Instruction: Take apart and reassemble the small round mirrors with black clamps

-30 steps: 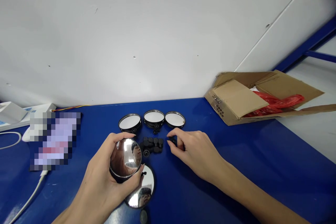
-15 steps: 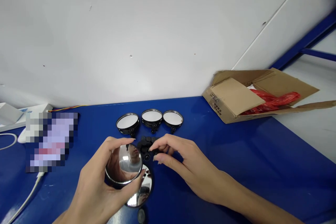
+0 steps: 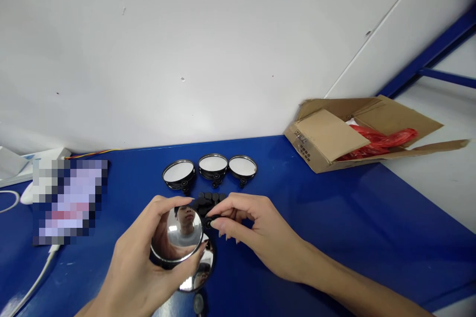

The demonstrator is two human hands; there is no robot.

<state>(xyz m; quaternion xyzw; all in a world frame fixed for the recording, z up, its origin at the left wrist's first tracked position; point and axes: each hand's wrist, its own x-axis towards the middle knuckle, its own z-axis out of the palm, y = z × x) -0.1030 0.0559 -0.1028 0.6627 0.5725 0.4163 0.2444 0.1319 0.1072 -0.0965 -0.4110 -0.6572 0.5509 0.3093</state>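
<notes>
Workshop bench: blue worktop (image 3: 334, 218), row of small mirrors (image 3: 213, 164), open parts carton (image 3: 330, 138).

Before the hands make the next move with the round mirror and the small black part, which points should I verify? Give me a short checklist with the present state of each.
1. Left hand grips the round mirror by its rim, lifted off the table: ok.
2. Right hand pinches a small black part in its fingertips: ok.
3. Part is seated on the mirror: cannot tell, the joint is hidden by fingers.
4. Second mirror lies directly under the held one, so there is little room below: not ok.
5. Pile of black parts is close to both hands: ok.
6. Three mirrors in a row stand apart from the hands: ok.
</notes>
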